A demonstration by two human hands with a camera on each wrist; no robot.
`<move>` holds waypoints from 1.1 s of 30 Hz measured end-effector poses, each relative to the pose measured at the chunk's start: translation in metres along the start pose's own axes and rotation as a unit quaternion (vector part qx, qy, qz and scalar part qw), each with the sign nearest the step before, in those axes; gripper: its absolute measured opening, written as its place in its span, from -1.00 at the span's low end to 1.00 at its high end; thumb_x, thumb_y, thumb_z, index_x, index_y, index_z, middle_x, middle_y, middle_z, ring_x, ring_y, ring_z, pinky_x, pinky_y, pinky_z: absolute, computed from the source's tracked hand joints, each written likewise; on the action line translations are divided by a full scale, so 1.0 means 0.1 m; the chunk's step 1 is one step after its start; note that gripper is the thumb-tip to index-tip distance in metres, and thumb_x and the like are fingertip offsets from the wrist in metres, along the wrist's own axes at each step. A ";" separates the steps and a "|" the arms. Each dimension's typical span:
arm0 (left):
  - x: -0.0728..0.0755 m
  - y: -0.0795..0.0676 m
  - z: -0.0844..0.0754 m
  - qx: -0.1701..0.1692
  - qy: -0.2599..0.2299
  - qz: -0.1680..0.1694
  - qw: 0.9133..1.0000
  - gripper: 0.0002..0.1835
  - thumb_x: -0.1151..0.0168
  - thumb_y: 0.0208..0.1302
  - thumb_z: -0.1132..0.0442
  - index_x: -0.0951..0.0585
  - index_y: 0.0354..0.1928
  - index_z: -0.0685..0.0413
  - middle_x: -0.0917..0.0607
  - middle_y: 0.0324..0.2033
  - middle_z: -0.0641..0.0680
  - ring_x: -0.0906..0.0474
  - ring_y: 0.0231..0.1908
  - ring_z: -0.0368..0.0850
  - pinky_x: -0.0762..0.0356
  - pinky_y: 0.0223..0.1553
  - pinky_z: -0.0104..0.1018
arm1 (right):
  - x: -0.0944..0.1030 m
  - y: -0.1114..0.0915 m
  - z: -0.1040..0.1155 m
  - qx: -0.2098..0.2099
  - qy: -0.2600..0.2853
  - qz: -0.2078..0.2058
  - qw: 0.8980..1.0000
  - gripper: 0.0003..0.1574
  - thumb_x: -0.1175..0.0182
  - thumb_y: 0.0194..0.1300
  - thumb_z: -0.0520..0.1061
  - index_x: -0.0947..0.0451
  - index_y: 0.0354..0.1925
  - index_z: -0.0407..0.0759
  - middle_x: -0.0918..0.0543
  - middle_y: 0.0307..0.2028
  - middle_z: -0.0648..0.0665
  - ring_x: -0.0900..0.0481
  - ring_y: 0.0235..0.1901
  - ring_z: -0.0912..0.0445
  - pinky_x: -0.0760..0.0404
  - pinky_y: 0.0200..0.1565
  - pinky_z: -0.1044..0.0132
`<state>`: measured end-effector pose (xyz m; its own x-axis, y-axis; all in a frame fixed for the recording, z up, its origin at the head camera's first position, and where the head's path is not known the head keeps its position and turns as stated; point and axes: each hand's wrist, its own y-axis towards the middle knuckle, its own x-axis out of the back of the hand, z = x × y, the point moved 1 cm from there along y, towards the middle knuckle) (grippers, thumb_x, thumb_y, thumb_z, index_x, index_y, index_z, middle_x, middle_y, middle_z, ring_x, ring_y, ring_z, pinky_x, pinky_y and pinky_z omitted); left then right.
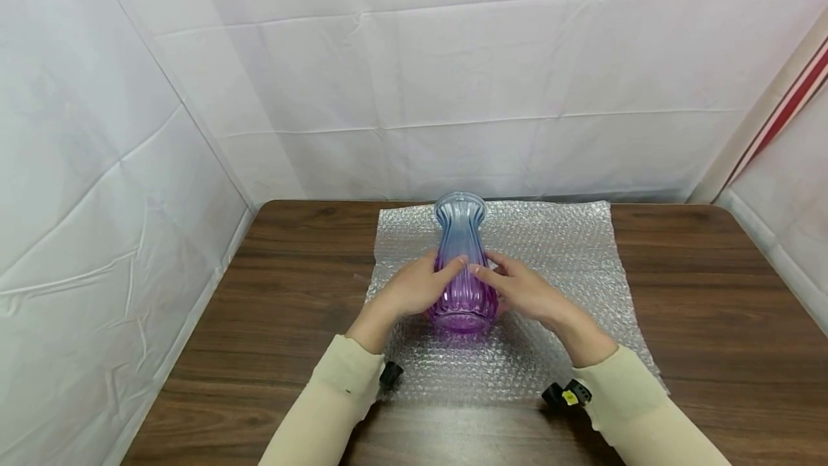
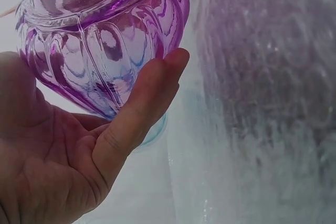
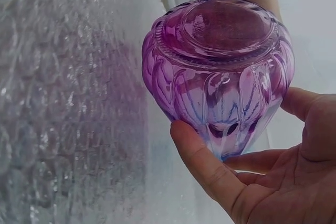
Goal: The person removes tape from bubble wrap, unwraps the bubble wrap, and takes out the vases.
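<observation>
A ribbed glass vase [image 1: 461, 265], blue at its flared mouth and purple at its base, is held between both hands over a sheet of bubble wrap [image 1: 556, 265]. Its mouth points away toward the back wall and its base faces me. From the left side my left hand [image 1: 417, 285] grips the vase's wide part, thumb on top. Opposite it, the right hand [image 1: 520, 288] grips the other side, its thumb also on top. Both wrist views show fingers curled beneath the glass [image 2: 105, 51]. In the right wrist view the round base [image 3: 228, 27] is plain.
The bubble wrap lies flat on a dark wood-grain table [image 1: 272, 322], reaching close to its back edge. White cloth walls [image 1: 453, 92] stand behind and at the left. A red stripe [image 1: 789, 113] runs down the right corner. A black wrist device sits at each cuff.
</observation>
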<state>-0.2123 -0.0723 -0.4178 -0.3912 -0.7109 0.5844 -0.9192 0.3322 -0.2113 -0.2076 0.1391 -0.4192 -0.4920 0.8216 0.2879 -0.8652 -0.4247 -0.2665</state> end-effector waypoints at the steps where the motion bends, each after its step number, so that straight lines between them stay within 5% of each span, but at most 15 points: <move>1: 0.01 -0.01 0.00 0.000 0.000 -0.001 1.000 -0.06 0.18 0.48 -0.49 -0.26 0.56 0.11 -0.62 0.28 0.25 -0.61 0.24 0.21 -0.58 0.22 0.15 | 0.00 0.00 0.01 -0.001 0.003 -0.001 1.000 0.04 -0.04 0.60 0.25 0.12 0.65 -0.29 -0.50 0.29 -0.52 -0.74 0.04 -0.14 -0.76 -0.01 0.05; 9: 0.05 -0.08 -0.04 -0.011 0.001 -0.004 1.000 -0.08 0.16 0.49 -0.47 -0.25 0.57 0.09 -0.62 0.28 0.24 -0.61 0.24 0.20 -0.56 0.25 0.16 | -0.02 -0.03 0.08 0.015 -0.011 -0.004 1.000 0.06 -0.06 0.60 0.23 0.16 0.65 -0.33 -0.50 0.27 -0.53 -0.72 0.05 -0.13 -0.74 0.02 0.02; 19: 0.10 -0.15 -0.01 -0.040 -0.021 -0.005 0.999 -0.10 0.05 0.47 -0.45 -0.22 0.59 0.01 -0.66 0.24 0.21 -0.66 0.18 0.12 -0.61 0.20 0.08 | -0.06 -0.06 0.13 0.026 -0.051 -0.019 0.998 0.04 -0.14 0.55 0.22 0.07 0.66 -0.22 -0.59 0.10 -0.41 -0.69 -0.16 0.00 -0.71 -0.16 0.13; 33: 0.15 -0.24 0.04 -0.061 -0.071 -0.003 0.996 -0.09 -0.16 0.47 -0.28 0.00 0.67 -0.21 -0.56 0.34 0.24 -0.60 0.26 0.16 -0.53 0.29 0.11 | -0.11 -0.07 0.18 0.033 -0.034 -0.018 0.999 0.10 -0.26 0.48 0.12 0.10 0.67 -0.18 -0.51 0.26 -0.46 -0.73 -0.08 -0.05 -0.73 -0.04 0.09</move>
<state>-0.1963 -0.0935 -0.4076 -0.3966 -0.7909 0.4660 -0.9126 0.3945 -0.1072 -0.1978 0.1258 -0.4039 -0.4640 0.8102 0.3581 -0.8858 -0.4214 -0.1943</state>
